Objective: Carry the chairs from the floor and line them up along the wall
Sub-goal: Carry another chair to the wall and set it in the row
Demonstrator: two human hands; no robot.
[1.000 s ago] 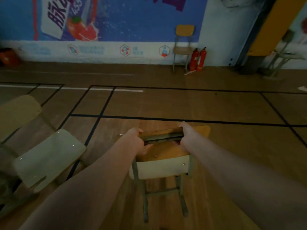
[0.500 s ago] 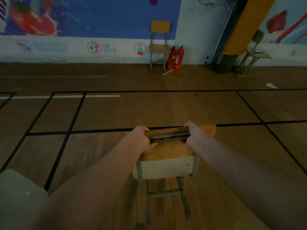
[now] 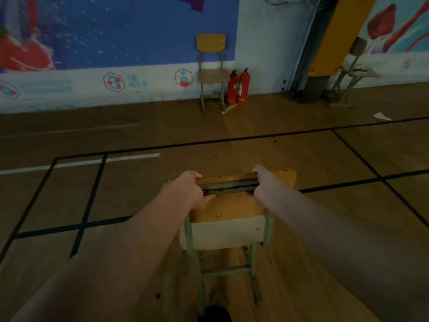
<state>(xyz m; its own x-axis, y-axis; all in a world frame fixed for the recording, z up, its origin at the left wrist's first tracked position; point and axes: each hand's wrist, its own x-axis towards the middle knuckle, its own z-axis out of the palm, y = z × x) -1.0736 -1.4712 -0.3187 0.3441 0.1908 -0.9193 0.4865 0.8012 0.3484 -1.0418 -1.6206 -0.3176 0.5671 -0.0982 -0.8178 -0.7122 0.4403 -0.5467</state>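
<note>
The fingers point(image 3: 197, 176) of the left hand point(image 3: 192, 189) are curled over the far edge of the carried chair point(image 3: 228, 210), with the thumb underneath against the seat board. The right hand point(image 3: 261, 182) holds the same edge at its other end. Its fingertips are hidden behind the wrist, so I can only say it seems to be gripping in the same way.

The gripped edge, a wooden strip with a metal rail under it, runs from left to right between the two hands. It lies across the line of walking, and both hands are about equally near to it. From this edge the chair hangs down and back toward the person, its legs above the floor point(image 3: 301, 154), not touching it as far as I can judge.

Further out, the wall point(image 3: 139, 89) is straight ahead and well apart from the hands. One standing chair point(image 3: 211, 73) is already there with its back against the wall. Two fire extinguishers point(image 3: 239, 88) are just beside it on its right. I judge that the free place in the line is on its left, so the carried chair should go slightly to the left and be turned with its back to the wall.
</note>
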